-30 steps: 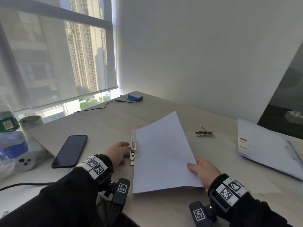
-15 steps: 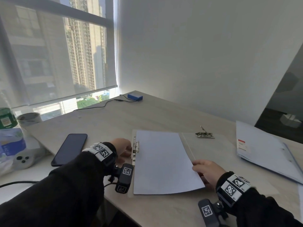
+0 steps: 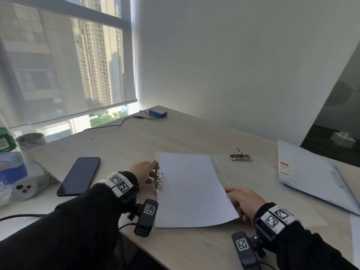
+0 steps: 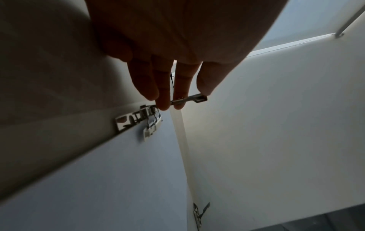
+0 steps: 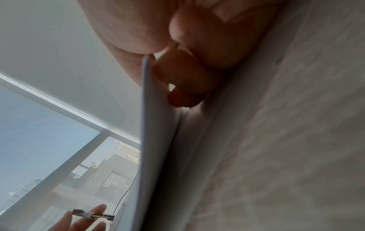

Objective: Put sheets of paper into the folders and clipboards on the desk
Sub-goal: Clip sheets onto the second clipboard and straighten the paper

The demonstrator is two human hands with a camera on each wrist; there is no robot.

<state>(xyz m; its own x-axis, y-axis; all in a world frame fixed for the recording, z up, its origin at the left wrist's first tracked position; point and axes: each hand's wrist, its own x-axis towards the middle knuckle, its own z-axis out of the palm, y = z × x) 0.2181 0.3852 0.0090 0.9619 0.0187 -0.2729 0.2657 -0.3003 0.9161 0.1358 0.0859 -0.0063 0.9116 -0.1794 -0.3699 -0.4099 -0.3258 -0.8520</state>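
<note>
Left hand (image 3: 143,173) at the clip (image 3: 158,179) – right hand (image 3: 244,201) pinching the sheet (image 3: 190,190) over the open folder (image 3: 259,184).

A white sheet of paper (image 3: 192,190) is seen on a pale beige folder (image 3: 253,178) with silver metal clips (image 3: 241,157). The worktop (image 3: 155,137) is light wood-grained. A black phone (image 3: 79,175), a blue box (image 3: 157,112) and black sleeves (image 3: 68,230) with black-and-white square-patterned wristbands (image 3: 118,184) are shown.

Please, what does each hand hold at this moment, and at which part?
The left hand holds the raised lever of the folder's clip between its fingers. The right hand pinches the sheet of paper at its right edge.
</note>
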